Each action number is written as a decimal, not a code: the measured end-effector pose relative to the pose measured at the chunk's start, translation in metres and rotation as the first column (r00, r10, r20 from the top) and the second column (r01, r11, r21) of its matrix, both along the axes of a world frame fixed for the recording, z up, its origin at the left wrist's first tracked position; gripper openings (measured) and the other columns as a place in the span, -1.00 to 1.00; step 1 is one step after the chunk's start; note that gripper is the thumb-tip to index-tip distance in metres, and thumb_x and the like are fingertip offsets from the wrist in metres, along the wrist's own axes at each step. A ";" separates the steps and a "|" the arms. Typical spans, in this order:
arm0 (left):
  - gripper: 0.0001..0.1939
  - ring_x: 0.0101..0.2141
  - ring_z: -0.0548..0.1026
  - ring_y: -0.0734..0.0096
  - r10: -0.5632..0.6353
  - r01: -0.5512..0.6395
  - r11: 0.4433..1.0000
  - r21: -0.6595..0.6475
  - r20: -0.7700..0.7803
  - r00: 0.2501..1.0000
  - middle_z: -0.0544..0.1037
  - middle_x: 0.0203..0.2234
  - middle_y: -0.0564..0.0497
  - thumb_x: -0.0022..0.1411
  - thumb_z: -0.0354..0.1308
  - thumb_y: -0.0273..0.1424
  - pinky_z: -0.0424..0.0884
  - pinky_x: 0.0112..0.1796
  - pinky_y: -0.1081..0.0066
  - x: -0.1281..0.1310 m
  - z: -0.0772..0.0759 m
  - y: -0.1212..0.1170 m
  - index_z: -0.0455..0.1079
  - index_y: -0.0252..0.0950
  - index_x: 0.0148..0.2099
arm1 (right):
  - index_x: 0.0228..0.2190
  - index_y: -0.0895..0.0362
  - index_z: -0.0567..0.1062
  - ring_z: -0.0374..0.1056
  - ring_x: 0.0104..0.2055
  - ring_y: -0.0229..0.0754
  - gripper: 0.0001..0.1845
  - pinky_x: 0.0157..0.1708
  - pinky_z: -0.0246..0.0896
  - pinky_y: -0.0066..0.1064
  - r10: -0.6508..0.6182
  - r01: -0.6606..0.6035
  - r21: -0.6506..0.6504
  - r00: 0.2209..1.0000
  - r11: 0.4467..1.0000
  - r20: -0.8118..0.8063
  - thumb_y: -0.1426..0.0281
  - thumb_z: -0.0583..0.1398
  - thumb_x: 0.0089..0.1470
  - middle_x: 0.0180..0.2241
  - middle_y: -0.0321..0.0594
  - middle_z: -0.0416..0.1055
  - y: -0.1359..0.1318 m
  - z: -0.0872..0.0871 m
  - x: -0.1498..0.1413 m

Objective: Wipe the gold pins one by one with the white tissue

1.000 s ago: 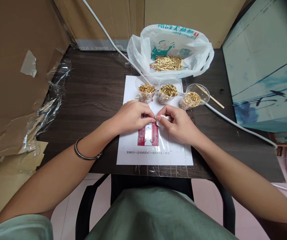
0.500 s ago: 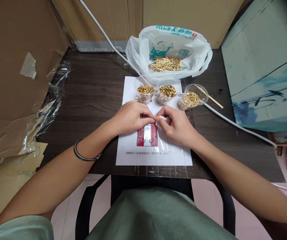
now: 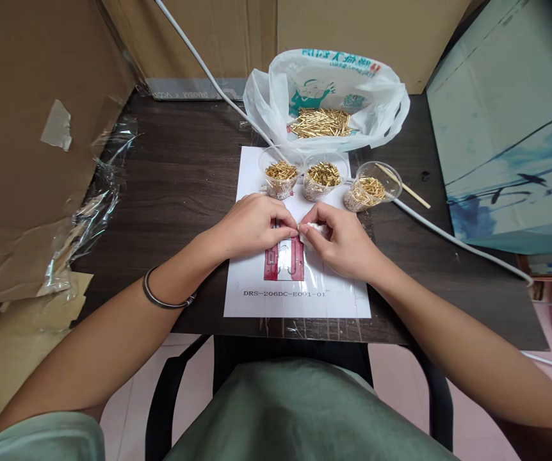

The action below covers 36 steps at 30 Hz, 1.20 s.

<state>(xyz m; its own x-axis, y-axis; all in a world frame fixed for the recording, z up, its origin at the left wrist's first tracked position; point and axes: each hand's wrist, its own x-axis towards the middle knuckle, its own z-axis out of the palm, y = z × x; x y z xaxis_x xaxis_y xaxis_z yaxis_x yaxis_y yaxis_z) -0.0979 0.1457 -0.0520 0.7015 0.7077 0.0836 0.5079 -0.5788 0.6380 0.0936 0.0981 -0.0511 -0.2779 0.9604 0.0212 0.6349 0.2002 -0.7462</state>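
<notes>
My left hand and my right hand meet at the fingertips above a printed sheet. The left thumb and forefinger are pinched together on something tiny that I cannot make out. A crumpled white tissue is gripped in my right fingers, whose tips touch the left ones. Part of a red-and-white printed picture shows below the hands. Just beyond them stand a left clear cup, a middle clear cup and a tilted right clear cup, each holding small gold-coloured metal pins.
Behind the cups, an open white plastic bag holds a heap of longer gold pins. A wooden stick lies by the right cup. One white cable crosses the table. Cardboard stands at the left.
The hands stay pinched together in nearly the same place. The whole view has shifted very slightly; the cups, bag and sheet stay where they were.
</notes>
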 end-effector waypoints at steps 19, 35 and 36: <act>-0.84 -0.37 0.51 0.45 -0.064 0.064 0.998 -0.024 -0.008 0.998 0.63 -0.36 0.04 0.24 0.18 -0.40 0.30 -0.31 0.46 -0.004 0.004 0.004 0.60 -0.23 -0.26 | -0.37 0.14 0.44 0.12 -0.52 -0.31 -0.87 -0.46 0.00 -0.39 -0.014 0.011 -0.059 0.999 0.998 -0.042 0.33 0.15 0.13 -0.49 -0.31 0.37 -0.001 -0.003 0.003; -0.84 -0.36 0.50 0.45 -0.063 0.063 0.998 0.000 0.015 0.998 0.61 -0.37 0.04 0.25 0.17 -0.39 0.32 -0.31 0.45 -0.004 -0.001 0.003 0.60 -0.23 -0.26 | -0.40 0.16 0.43 0.10 -0.53 -0.32 -0.88 -0.45 0.00 -0.39 0.000 0.000 0.004 1.000 1.000 -0.003 0.37 0.15 0.12 -0.54 -0.32 0.32 0.001 -0.001 0.000; -0.84 -0.36 0.50 0.45 -0.061 0.061 0.998 -0.006 0.020 0.998 0.61 -0.37 0.04 0.25 0.17 -0.39 0.32 -0.32 0.46 -0.004 -0.002 0.004 0.60 -0.23 -0.26 | -0.40 0.16 0.44 0.10 -0.53 -0.32 -0.88 -0.45 0.00 -0.39 -0.002 0.002 0.000 1.000 1.000 -0.005 0.37 0.15 0.12 -0.55 -0.32 0.32 0.001 -0.001 -0.001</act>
